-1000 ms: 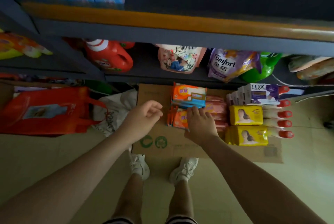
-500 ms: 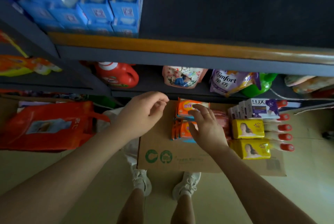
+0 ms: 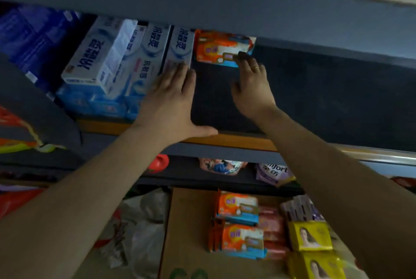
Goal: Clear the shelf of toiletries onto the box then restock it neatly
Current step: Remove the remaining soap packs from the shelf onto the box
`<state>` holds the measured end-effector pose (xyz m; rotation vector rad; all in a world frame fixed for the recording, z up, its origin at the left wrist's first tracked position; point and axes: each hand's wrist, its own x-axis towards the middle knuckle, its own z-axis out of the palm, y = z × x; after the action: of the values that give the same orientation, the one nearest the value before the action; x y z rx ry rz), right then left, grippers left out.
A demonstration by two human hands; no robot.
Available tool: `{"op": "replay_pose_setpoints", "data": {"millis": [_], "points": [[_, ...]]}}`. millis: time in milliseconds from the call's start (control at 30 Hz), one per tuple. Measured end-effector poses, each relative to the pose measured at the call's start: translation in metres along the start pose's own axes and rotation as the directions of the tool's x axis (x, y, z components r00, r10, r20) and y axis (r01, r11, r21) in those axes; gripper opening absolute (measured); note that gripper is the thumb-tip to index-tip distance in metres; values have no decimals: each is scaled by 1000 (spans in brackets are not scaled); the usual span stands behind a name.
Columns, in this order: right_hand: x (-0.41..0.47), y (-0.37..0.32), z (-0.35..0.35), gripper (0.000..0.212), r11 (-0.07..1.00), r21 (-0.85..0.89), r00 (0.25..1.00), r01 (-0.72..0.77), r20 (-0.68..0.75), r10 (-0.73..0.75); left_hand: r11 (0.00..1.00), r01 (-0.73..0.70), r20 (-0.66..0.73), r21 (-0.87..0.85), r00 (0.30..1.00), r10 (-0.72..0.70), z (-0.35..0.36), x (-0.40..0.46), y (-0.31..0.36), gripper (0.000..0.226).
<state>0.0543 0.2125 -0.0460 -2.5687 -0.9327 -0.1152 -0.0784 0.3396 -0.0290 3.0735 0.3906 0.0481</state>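
Restocking looks barely started: one orange wipes pack [image 3: 221,50] sits on the shelf [image 3: 326,98], right hand [image 3: 252,85] fingertips touching it, open. Left hand [image 3: 171,101] flat against the toothpaste boxes [image 3: 126,58]. Most stuff's on the cardboard box [image 3: 189,233].

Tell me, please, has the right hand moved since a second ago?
Yes. The right hand has gone up from the cardboard box to the shelf, fingertips on an orange pack.

Bare shelf [image 3: 326,98] right of orange pack [image 3: 221,50], toothpaste boxes [image 3: 126,58] leftward.
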Motion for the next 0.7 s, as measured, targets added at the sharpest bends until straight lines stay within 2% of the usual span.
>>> {"op": "replay_pose_setpoints", "data": {"millis": [67,167,367,500,633,700], "points": [[22,0,12,63,997,-67,998,-25,50,29,1000,-14,-27,5,1000,14,4,-1,0,124],[42,1,24,70,986,-164,999,-30,39,37,1000,-17,-62,18,998,18,6,-2,-2,124],[47,4,31,54,908,-415,986,-60,-166,-11,1000,-16,-66,24,998,18,7,-2,-1,122],[49,6,28,45,903,-417,976,-105,-216,14,1000,-13,-86,20,996,15,5,-2,0,122],[42,10,18,45,883,-470,997,-13,-75,-26,999,-21,-59,28,998,23,3,-2,2,122],[32,9,9,47,932,-359,998,-52,-59,33,999,-27,-50,35,998,29,3,-2,1,123]]}}
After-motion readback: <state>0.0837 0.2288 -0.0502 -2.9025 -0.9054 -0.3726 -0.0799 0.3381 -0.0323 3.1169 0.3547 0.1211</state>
